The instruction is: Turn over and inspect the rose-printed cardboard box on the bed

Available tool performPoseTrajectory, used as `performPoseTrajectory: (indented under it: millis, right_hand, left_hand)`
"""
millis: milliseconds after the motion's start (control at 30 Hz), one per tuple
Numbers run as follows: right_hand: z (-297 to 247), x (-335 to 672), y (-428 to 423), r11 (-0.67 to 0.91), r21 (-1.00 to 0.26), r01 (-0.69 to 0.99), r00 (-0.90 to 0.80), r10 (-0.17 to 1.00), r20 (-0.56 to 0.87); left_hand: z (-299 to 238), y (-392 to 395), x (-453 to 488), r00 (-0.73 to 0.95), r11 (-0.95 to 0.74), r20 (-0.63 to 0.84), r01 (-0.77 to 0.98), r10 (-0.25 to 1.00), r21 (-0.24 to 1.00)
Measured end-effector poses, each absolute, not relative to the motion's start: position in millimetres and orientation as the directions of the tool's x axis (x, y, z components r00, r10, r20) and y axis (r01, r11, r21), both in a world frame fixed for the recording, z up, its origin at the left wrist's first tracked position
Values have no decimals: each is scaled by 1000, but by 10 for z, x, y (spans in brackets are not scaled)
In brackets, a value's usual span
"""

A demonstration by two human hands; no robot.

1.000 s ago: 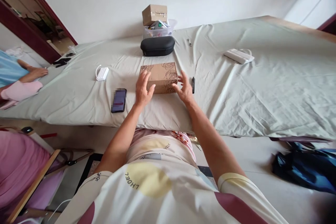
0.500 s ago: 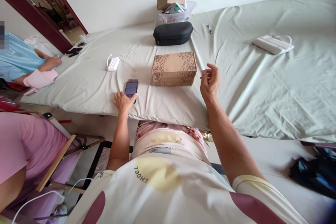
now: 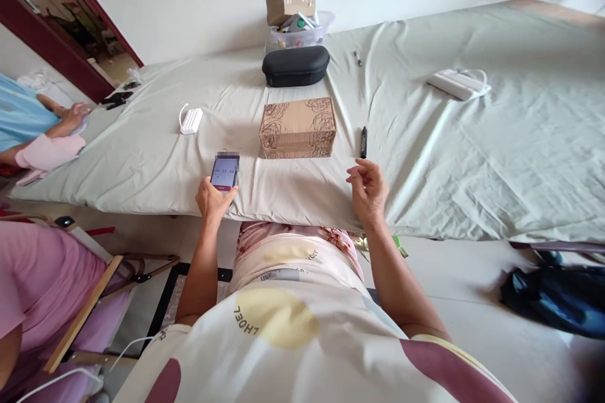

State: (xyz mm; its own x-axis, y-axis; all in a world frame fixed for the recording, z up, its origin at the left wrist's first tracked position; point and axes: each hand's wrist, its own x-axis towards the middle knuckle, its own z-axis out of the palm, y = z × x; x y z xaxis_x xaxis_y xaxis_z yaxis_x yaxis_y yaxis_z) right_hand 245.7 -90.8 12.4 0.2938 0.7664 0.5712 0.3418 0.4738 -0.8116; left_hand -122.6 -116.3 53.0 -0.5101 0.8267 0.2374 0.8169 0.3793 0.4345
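Note:
My left hand [image 3: 213,200] grips the lower end of a smartphone [image 3: 224,170], thumb along its right edge and fingers on the left. The phone's lit screen shows digits like a timer. My right hand [image 3: 369,189] holds nothing; its fingers are loosely bent and apart, just on the near side of a black marker [image 3: 363,142] lying on the sheet. Between the two hands, a little farther back, sits a closed cardboard box [image 3: 297,129] with dark scribbled flower drawings.
A black zip case [image 3: 295,67] lies behind the box, before a plastic basket [image 3: 302,38] topped by a plain carton [image 3: 290,1]. White power strips [image 3: 191,121] [image 3: 458,84] lie at left and right. Another pen [image 3: 358,58] is farther back. People sit at the left.
My right hand has drawn back toward me, and the black marker now shows beyond it. My left hand has closed around the phone's lower end. The view has shifted slightly.

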Motion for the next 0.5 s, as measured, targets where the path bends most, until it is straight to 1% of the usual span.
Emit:
performPoseTrajectory:
  millis: [67, 100, 167, 233, 267, 333, 400, 500]
  right_hand:
    - [135, 2425, -977, 450, -841, 301, 238, 819, 523]
    - [147, 2405, -1007, 440, -852, 284, 190, 845, 500]
    - [181, 2363, -1073, 429, -870, 243, 43, 891, 452]
    - [216, 2327, -1154, 414, -893, 179, -155, 908, 390]
    - [230, 2315, -1199, 397, -907, 142, -258, 899, 353]
    - [243, 2306, -1286, 349, -934, 70, -419, 860, 290]
    - [231, 2312, -1354, 293, -956, 4, -487, 836, 254]
    - [170, 2329, -1400, 217, -972, -85, -444, 865, 232]
  left_hand:
    - [573, -1257, -1140, -506, 339, 277, 810, 817, 479]
    - [592, -1291, -1072, -490, 294, 287, 801, 823, 521]
    - [619, -1325, -867, -415, 143, 290, 750, 862, 646]
    - [631, -1310, -562, -292, -52, 295, 625, 910, 779]
    - [631, -1287, -379, -244, -122, 303, 557, 921, 822]
    - [623, -1224, 7, -161, -201, 296, 437, 942, 877]
    - [597, -1161, 353, -101, -227, 282, 369, 954, 901]
    - [511, -1123, 664, -99, -225, 284, 389, 954, 893]
